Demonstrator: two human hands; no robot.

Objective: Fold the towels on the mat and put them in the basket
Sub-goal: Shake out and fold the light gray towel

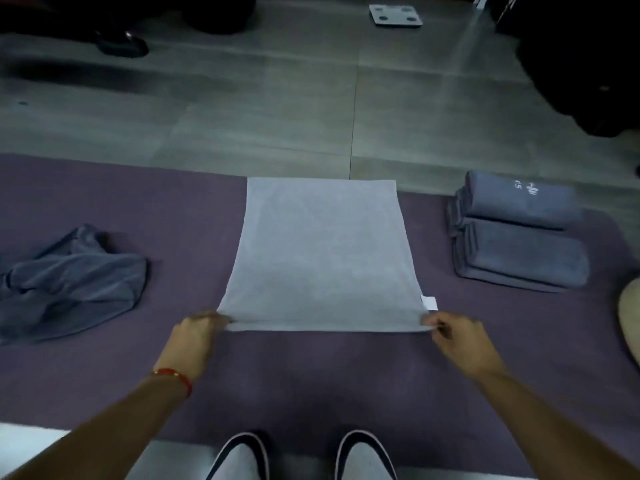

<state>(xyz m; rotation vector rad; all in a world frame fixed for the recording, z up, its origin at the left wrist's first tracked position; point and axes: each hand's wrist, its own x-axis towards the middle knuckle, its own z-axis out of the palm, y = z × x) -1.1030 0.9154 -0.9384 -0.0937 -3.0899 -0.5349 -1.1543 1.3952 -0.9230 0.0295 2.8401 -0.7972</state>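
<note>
A pale grey towel (pixel 322 254) lies flat in the middle of the purple mat (pixel 104 202), its long side running away from me. My left hand (pixel 195 336) pinches the towel's near left corner. My right hand (pixel 457 336) pinches the near right corner, just below a small white label (pixel 429 302). A crumpled dark blue-grey towel (pixel 69 278) lies on the mat to the left. At the right stands a stack of folded blue-grey towels (pixel 519 233). A tan rounded edge (pixel 630 317), possibly the basket, shows at the far right.
Grey tiled floor (pixel 277 116) lies beyond the mat. A white bathroom scale (pixel 394 14) sits far back, with dark objects (pixel 581 64) at the back right and a dark shoe (pixel 121 43) at the back left. My two shoes (pixel 301 459) stand at the mat's near edge.
</note>
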